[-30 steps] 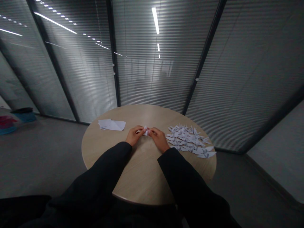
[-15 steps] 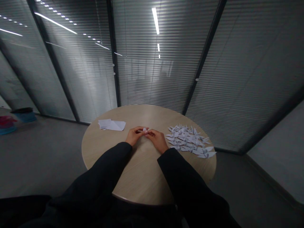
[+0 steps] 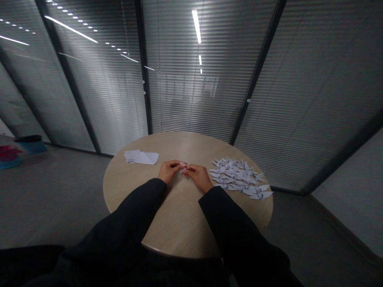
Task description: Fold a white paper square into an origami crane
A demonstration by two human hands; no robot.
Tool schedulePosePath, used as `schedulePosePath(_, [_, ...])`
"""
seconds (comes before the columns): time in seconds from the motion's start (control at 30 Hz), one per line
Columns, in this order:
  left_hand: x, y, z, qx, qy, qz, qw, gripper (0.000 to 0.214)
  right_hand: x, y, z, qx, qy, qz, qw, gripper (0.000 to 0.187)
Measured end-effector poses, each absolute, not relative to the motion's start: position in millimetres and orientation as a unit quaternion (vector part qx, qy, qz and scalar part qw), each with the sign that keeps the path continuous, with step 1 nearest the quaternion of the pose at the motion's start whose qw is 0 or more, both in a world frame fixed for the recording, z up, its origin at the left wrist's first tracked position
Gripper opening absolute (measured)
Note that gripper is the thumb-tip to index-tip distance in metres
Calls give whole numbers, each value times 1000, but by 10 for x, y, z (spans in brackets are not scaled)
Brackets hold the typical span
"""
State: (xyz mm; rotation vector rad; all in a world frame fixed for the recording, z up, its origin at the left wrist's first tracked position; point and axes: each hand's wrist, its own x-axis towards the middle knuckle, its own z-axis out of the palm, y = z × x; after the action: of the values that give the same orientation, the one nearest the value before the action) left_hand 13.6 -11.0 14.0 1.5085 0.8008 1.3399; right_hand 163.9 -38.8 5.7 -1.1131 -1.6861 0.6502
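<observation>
My left hand (image 3: 169, 170) and my right hand (image 3: 198, 175) meet over the middle of the round table (image 3: 179, 227). Thumbs and fingers of both are pinched together on a small folded paper (image 3: 182, 168), mostly hidden behind the fingertips. To the right of my right hand lies a dense group of folded white paper cranes (image 3: 237, 177). Left of my left hand, a few flat white paper sheets (image 3: 146, 158) overlap in a loose stack.
Behind the table stands a glass partition with blinds (image 3: 194, 107) and dark frames. On the floor at far left are a blue bin (image 3: 31, 145) with a dark rim and a red and blue container (image 3: 8, 156). A pale wall (image 3: 353, 199) rises at right.
The fingertips have shifted slightly around the small folded paper, and less of its white shows. My right hand is a touch lower. The cranes and sheets lie as before.
</observation>
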Motion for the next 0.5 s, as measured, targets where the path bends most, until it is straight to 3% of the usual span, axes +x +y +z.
schedulePosePath(0.5, [128,-159,192,598,351,558,457,29,1647,-345,9,-423,-708,324,464,22])
